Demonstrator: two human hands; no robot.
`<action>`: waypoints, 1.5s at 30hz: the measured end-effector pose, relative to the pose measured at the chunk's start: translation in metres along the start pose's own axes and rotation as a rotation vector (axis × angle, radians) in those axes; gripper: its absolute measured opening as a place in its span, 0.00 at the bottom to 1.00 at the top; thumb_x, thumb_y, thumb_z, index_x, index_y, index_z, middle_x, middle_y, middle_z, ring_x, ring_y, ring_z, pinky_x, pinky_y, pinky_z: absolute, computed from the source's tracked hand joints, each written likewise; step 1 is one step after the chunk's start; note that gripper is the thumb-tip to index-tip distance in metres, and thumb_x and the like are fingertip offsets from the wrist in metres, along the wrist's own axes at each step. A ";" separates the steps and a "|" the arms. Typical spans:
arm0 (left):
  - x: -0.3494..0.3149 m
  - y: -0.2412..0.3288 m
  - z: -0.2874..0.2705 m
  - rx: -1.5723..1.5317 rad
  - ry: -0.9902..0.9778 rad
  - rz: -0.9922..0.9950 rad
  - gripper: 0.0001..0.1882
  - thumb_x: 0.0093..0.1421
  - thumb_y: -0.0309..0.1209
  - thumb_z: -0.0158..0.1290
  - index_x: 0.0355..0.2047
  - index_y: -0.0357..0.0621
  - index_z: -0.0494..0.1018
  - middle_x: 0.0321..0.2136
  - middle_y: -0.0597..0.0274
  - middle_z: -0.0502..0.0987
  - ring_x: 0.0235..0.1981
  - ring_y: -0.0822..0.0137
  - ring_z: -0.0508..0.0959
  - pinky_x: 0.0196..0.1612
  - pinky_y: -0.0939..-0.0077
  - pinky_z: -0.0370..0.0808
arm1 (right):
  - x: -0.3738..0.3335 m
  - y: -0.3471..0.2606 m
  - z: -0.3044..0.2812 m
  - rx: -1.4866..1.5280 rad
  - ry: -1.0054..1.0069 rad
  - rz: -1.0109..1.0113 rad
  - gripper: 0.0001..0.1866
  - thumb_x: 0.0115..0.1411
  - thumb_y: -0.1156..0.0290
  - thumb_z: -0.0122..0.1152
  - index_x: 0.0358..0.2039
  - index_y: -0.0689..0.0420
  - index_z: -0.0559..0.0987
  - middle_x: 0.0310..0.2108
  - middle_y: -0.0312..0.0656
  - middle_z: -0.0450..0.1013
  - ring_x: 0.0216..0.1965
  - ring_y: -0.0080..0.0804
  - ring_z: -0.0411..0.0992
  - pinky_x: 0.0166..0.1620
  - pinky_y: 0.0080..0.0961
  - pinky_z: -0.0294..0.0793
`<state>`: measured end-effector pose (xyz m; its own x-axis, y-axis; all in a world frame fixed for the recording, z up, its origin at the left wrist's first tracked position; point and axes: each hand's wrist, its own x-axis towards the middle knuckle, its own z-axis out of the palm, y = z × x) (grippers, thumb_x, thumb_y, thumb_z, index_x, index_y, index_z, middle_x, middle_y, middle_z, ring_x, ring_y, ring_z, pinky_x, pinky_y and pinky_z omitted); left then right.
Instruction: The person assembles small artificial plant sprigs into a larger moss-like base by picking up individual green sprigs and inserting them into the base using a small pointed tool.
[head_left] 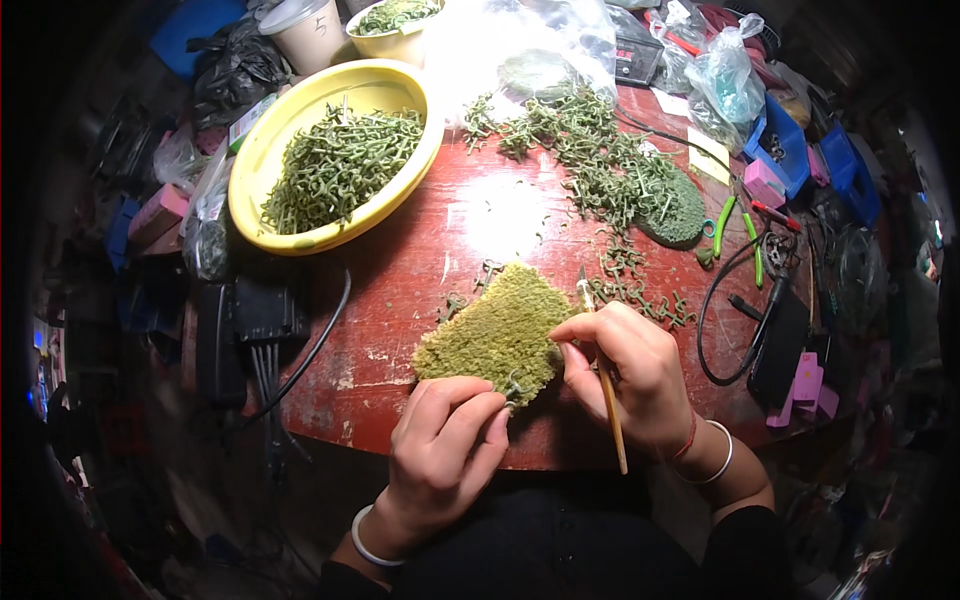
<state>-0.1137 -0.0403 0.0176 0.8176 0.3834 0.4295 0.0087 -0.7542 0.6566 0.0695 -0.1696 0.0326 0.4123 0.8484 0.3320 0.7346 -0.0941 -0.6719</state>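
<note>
A yellow-green, rough-textured pad (490, 335) lies on the red table near its front edge. My left hand (445, 435) is closed at the pad's near edge, with finger and thumb pinching a small green curled piece (514, 386). At the pad's right side, my right hand (635, 375) is closed with a slim wooden-handled tool (612, 420) tucked in its grip. The tool's pale collar and dark pointed tip stick up past the fingers. Thumb and forefinger of that hand nearly meet beside the pad; whether anything small is between them cannot be made out.
A yellow basin (240, 205) full of green curled pieces stands far left. More such pieces (600, 150) are heaped at the back, beside a round green pad (672, 212). Green-handled pliers (756, 250), a black cable (712, 370) and blue bins (778, 145) lie right.
</note>
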 end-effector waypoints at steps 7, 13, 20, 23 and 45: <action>0.008 0.003 0.007 0.086 0.032 0.069 0.15 0.50 0.15 0.64 0.40 0.37 0.78 0.38 0.53 0.77 0.36 0.55 0.79 0.38 0.66 0.77 | -0.008 0.004 -0.011 0.020 0.088 0.012 0.12 0.54 0.84 0.66 0.39 0.62 0.79 0.29 0.45 0.74 0.28 0.41 0.74 0.32 0.34 0.73; 0.012 0.007 0.014 0.158 0.040 0.084 0.16 0.49 0.16 0.65 0.40 0.37 0.78 0.36 0.54 0.76 0.34 0.55 0.77 0.36 0.65 0.76 | -0.018 0.013 -0.013 0.058 0.090 0.046 0.11 0.54 0.83 0.66 0.39 0.62 0.79 0.29 0.46 0.74 0.29 0.42 0.75 0.33 0.34 0.74; 0.014 0.012 0.018 0.194 0.022 0.085 0.16 0.49 0.16 0.64 0.40 0.36 0.78 0.36 0.54 0.76 0.34 0.56 0.77 0.36 0.66 0.76 | -0.021 0.017 -0.011 0.060 0.079 0.021 0.11 0.55 0.82 0.66 0.39 0.62 0.79 0.28 0.46 0.73 0.29 0.44 0.74 0.33 0.35 0.74; 0.013 0.012 0.019 0.091 0.031 0.047 0.15 0.49 0.18 0.65 0.39 0.36 0.79 0.35 0.54 0.76 0.33 0.54 0.77 0.36 0.64 0.76 | -0.023 0.018 -0.010 0.062 0.079 -0.001 0.10 0.55 0.81 0.67 0.39 0.62 0.79 0.28 0.47 0.73 0.29 0.44 0.74 0.33 0.36 0.74; 0.002 0.018 -0.005 -1.430 -0.134 -1.051 0.07 0.73 0.26 0.49 0.47 0.37 0.70 0.47 0.42 0.80 0.47 0.59 0.83 0.47 0.67 0.83 | -0.016 0.019 -0.001 -0.023 0.020 -0.114 0.19 0.55 0.73 0.72 0.47 0.60 0.78 0.41 0.48 0.73 0.41 0.46 0.74 0.43 0.37 0.75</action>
<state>-0.1148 -0.0509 0.0333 0.8354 0.2556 -0.4865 0.1085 0.7911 0.6020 0.0776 -0.1855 0.0153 0.3359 0.8439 0.4183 0.7893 -0.0099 -0.6140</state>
